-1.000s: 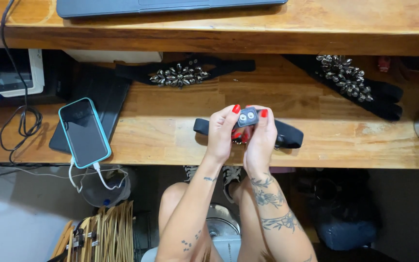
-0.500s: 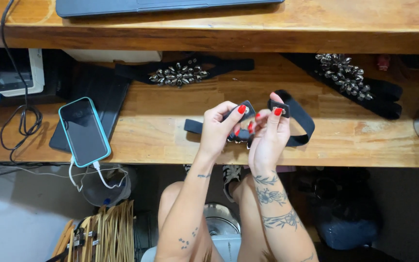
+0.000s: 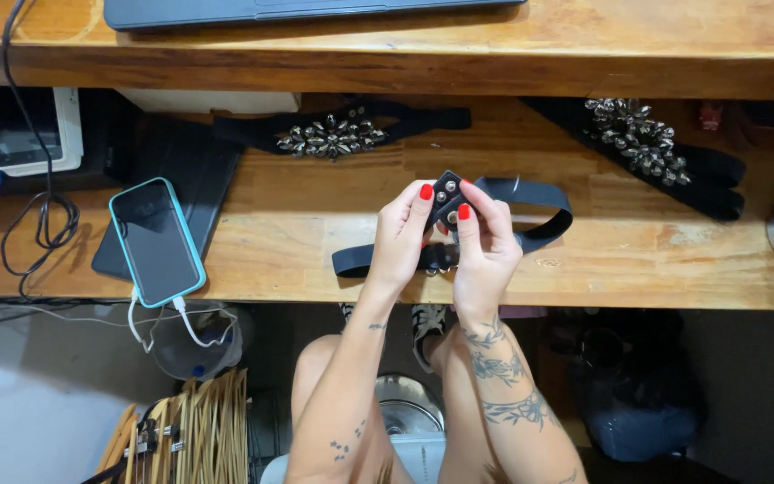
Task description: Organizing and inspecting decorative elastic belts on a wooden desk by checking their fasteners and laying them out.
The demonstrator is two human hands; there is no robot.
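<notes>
Hands meet at the head view's centre: left hand (image 3: 400,235) and right hand (image 3: 485,246) pinch the snap end of a black belt (image 3: 530,193) above the wooden surface (image 3: 279,224). Phone (image 3: 156,240) lies at nine o'clock; beaded belts (image 3: 333,136) at eleven, another (image 3: 640,134) at two.

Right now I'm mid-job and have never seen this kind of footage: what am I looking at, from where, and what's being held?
There is no machine: a head-worn camera looks down at one person's bare hands over a wooden desk. The left hand and right hand pinch the snap-studded end of a black elastic belt, looped on the desk. A phone in a teal case lies charging at the left. Two more black belts, one with a jewelled centre and one with a jewelled cluster, lie behind.
</notes>
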